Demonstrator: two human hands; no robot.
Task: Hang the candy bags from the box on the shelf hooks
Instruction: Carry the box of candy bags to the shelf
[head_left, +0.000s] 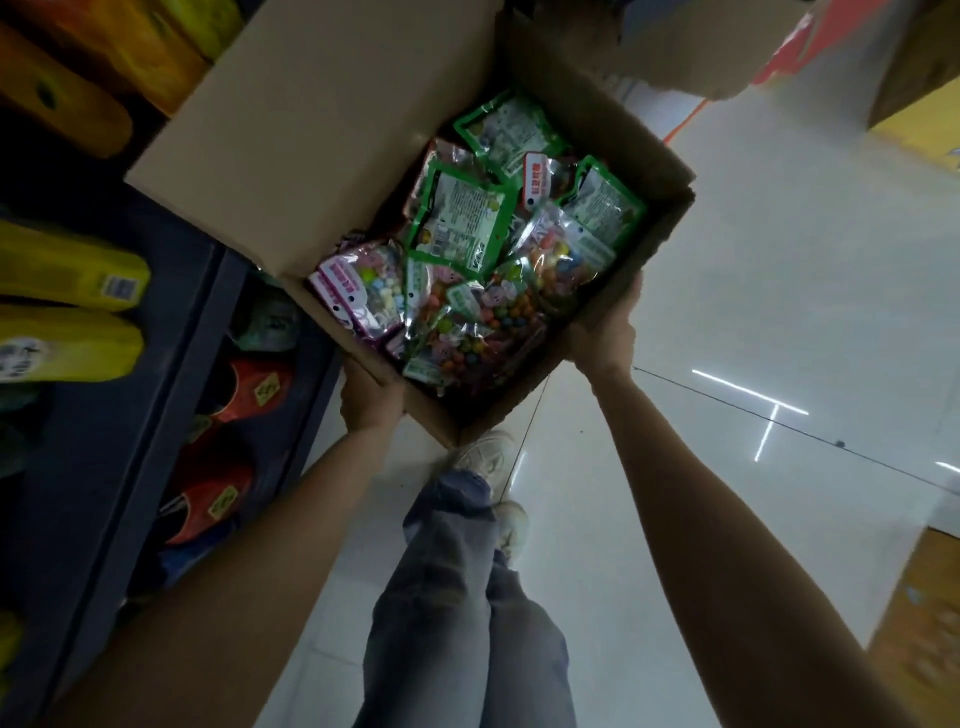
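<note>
An open cardboard box (332, 130) is carried above the pale tiled floor (753, 270), tilted with one corner pointing toward the person. The left hand (371, 397) holds the box at its near-left wall, its fingers tucked under the base and out of sight, so how they lie cannot be told. The right hand (608, 332) presses against the near-right wall, palm flat on the cardboard, with its fingers going up and over the rim; their tips are hidden.

Inside the box lies a loose heap of candy bags (483, 291). Several green-edged bags (462, 213) with printed backs lie toward the far side. Clear bags full of coloured round sweets fill the near side, and one with a pink header (345, 291) sits at the left wall. A clear bag with a red header card (537, 179) lies between two green ones. A wide box flap stands open toward the far left.

To the left runs a dark shelf (156, 374) holding yellow packs (67, 275) and red packs (228, 499) with yellow price stickers. Below the box show grey jeans (457, 597) and pale sneakers (488, 452).
</note>
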